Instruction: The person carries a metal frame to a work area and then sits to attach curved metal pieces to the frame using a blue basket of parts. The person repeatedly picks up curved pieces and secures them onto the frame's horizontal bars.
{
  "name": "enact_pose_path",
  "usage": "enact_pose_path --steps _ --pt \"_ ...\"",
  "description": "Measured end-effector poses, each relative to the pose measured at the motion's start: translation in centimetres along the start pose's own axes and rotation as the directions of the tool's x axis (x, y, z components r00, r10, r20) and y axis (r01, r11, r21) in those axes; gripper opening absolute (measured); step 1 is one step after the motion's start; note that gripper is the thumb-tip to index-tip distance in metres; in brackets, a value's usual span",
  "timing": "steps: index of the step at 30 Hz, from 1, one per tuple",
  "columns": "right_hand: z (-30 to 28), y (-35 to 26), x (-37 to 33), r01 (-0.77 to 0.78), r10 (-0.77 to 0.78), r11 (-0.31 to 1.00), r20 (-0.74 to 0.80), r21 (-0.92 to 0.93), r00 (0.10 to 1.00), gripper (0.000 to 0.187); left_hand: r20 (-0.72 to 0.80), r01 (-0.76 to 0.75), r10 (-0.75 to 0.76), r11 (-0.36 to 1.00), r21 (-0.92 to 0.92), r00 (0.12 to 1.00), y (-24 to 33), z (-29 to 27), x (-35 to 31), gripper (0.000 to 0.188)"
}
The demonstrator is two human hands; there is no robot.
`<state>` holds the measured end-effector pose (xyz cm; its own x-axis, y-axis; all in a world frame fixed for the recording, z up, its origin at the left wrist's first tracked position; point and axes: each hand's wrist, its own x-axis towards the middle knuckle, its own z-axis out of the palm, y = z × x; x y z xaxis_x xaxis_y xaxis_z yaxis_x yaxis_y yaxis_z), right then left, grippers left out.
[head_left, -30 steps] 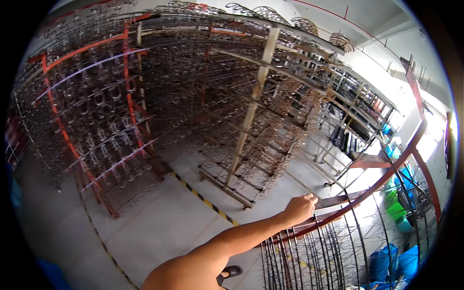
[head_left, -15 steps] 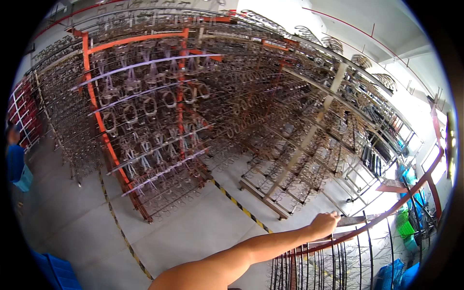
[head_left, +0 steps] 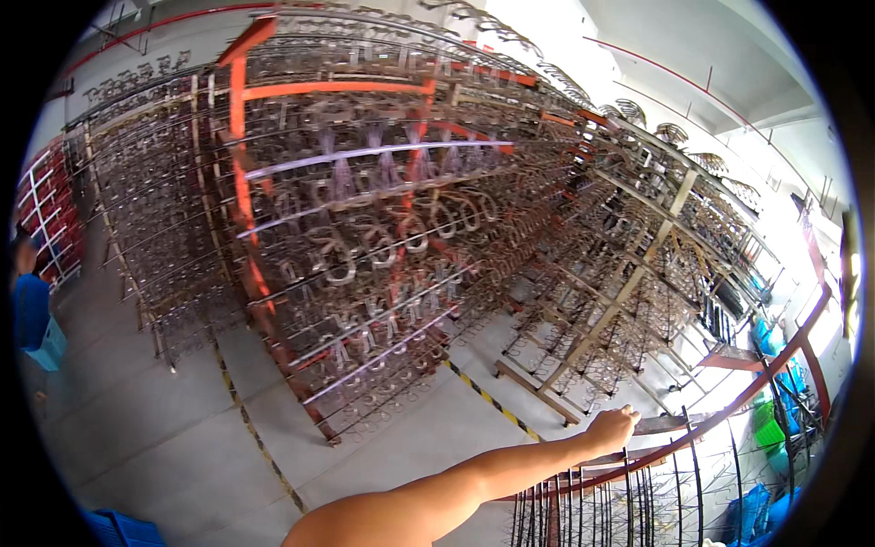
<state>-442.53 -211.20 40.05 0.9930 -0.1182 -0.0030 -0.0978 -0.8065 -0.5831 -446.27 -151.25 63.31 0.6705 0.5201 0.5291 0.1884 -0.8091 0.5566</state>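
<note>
My left hand [head_left: 612, 432] reaches out to the right at the end of a bare, outstretched arm. Its fingers are closed at the left end of a brown metal bar [head_left: 670, 425], part of a rack frame; the exact grip is partly hidden behind the knuckles. Below and beside the hand, thin black upright rods [head_left: 627, 492] with small side hooks hang in a row from the rack's curved reddish-brown rail [head_left: 729, 406]. My right hand is out of view.
Tall orange-framed racks [head_left: 239, 137] full of hanging metal parts fill the middle. A pale-framed rack [head_left: 629, 290] stands right of them. Yellow-black tape [head_left: 492, 398] marks the grey floor. Blue crates [head_left: 118, 527] sit lower left; a person in blue [head_left: 32, 310] is far left.
The orange and pale racks and the floor tape have shifted right and slightly down in view. My left hand stays closed at nearly the same place beside the rods.
</note>
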Motion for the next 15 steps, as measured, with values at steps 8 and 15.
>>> enact_pose_path --steps 8,15 --pt "-2.4 2.7 -10.7 0.047 -0.047 0.999 0.055 0.002 0.997 0.045 -0.004 0.055 -0.056 0.997 -0.060 0.998 0.9 -10.3 -9.7 0.019" --pt "-4.9 3.9 -20.0 0.066 -0.066 0.998 0.060 0.002 0.996 0.045 -0.051 0.039 -0.038 0.999 0.020 0.998 0.8 -18.5 -18.5 0.013"
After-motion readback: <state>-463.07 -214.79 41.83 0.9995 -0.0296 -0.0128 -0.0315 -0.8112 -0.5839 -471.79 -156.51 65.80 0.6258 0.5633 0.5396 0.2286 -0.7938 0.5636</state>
